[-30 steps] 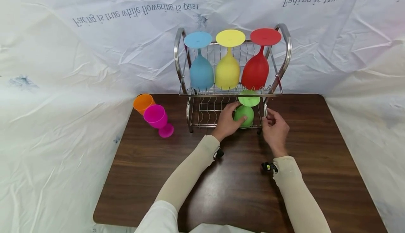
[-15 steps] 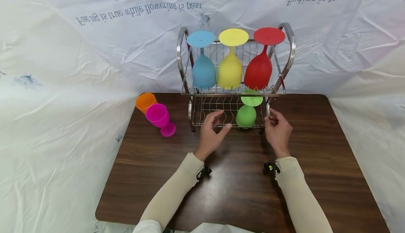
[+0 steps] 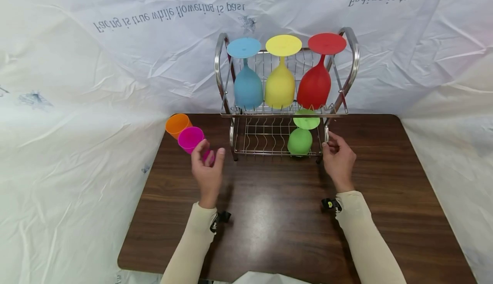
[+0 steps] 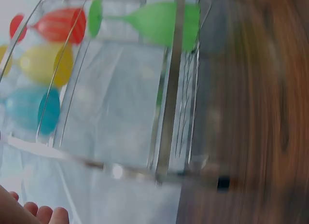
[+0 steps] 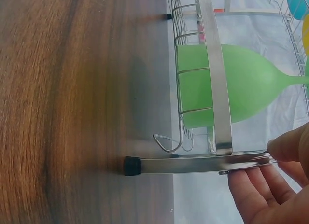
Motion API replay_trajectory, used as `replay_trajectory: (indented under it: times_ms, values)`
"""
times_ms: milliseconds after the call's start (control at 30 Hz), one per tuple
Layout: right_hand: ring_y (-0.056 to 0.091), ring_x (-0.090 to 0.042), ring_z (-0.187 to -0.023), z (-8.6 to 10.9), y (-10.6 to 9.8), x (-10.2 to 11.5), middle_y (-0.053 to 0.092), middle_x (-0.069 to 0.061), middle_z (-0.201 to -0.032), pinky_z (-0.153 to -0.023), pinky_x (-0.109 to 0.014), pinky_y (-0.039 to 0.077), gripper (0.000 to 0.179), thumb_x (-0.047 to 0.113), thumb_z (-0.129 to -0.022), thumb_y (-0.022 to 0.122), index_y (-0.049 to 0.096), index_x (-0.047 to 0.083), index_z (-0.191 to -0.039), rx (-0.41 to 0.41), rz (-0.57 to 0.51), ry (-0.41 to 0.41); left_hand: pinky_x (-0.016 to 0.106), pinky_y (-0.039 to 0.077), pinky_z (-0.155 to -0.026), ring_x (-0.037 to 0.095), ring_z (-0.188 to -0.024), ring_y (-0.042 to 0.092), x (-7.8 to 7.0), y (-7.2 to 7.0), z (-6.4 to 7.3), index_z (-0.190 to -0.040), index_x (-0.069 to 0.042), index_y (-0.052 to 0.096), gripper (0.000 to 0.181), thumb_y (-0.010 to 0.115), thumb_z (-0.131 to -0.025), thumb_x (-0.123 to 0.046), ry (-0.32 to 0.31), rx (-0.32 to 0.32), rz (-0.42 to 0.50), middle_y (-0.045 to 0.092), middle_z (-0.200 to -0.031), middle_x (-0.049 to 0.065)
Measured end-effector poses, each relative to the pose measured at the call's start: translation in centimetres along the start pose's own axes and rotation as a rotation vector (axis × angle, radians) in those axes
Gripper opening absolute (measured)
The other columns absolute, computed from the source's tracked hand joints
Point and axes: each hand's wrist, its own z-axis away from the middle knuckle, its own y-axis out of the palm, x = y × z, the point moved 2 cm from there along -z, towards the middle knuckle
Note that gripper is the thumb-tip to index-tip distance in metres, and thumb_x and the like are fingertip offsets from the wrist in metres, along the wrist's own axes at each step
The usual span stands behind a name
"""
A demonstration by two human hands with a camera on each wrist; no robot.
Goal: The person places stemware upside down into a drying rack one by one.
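My left hand is at the left of the table, fingers loosely bent and holding nothing. It overlaps the lower part of a magenta goblet standing there. My right hand holds the front right post of a two-tier metal dish rack between thumb and fingers. On the lower tier a green goblet sits upside down at the right end. Blue, yellow and red goblets stand inverted in a row on the upper tier.
An orange goblet stands just behind the magenta one, partly hidden by it. The dark wooden table reaches toward the person's body. Behind the rack hangs a white printed sheet.
My left hand has let go of the green goblet on the lower tier and moved left to the magenta goblet. My right hand has stayed on the rack's post.
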Motion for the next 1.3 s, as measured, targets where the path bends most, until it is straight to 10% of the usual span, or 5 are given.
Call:
replay_trajectory:
  times_ms: [167, 400, 800, 1300]
  values:
    - [0.06, 0.004, -0.08, -0.1, -0.1, 0.0, 0.079, -0.019, -0.1, -0.072, 0.0, 0.043, 0.038, 0.004, -0.096, 0.072, 0.074, 0.013, -0.133, -0.007, -0.007, -0.005, 0.041, 0.055, -0.111, 0.046, -0.128, 0.053, -1.3, -2.4, -1.0, -0.135, 0.017, 0.053, 0.054, 0.078, -0.09, 0.002, 0.023, -0.123, 0.027, 0.051, -0.136, 0.036]
    - [0.056, 0.015, -0.08, -0.1, -0.2, -0.1, 0.078, -0.018, -0.1, -0.073, 0.0, 0.044, 0.038, 0.005, -0.097, 0.073, 0.073, 0.013, -0.134, 0.012, -0.011, -0.001, 0.052, 0.044, -0.121, 0.025, -0.139, 0.047, 3.3, -5.3, -3.5, -0.147, -0.006, 0.051, 0.071, 0.089, -0.086, -0.014, -0.044, -0.24, -0.071, 0.049, -0.147, 0.008]
    - [0.063, -0.002, -0.082, 0.1, 0.3, -0.1, 0.079, -0.018, -0.1, -0.074, 0.0, 0.044, 0.039, 0.007, -0.098, 0.073, 0.074, 0.017, -0.135, 0.019, -0.01, 0.004, 0.052, 0.042, -0.123, 0.024, -0.139, 0.042, 9.2, -6.3, -6.2, -0.154, -0.01, 0.041, 0.094, 0.095, -0.077, -0.011, -0.088, -0.177, -0.058, 0.044, -0.151, 0.007]
    - [0.061, 0.005, -0.082, 0.1, -0.1, -0.3, 0.078, -0.018, -0.101, -0.075, 0.0, 0.046, 0.039, 0.007, -0.098, 0.073, 0.074, 0.017, -0.136, 0.004, -0.017, 0.021, 0.057, 0.047, -0.118, 0.025, -0.129, 0.048, 7.6, -5.2, -5.4, -0.149, -0.005, 0.045, 0.08, 0.088, -0.082, 0.001, -0.064, -0.084, 0.044, 0.051, -0.142, 0.005]
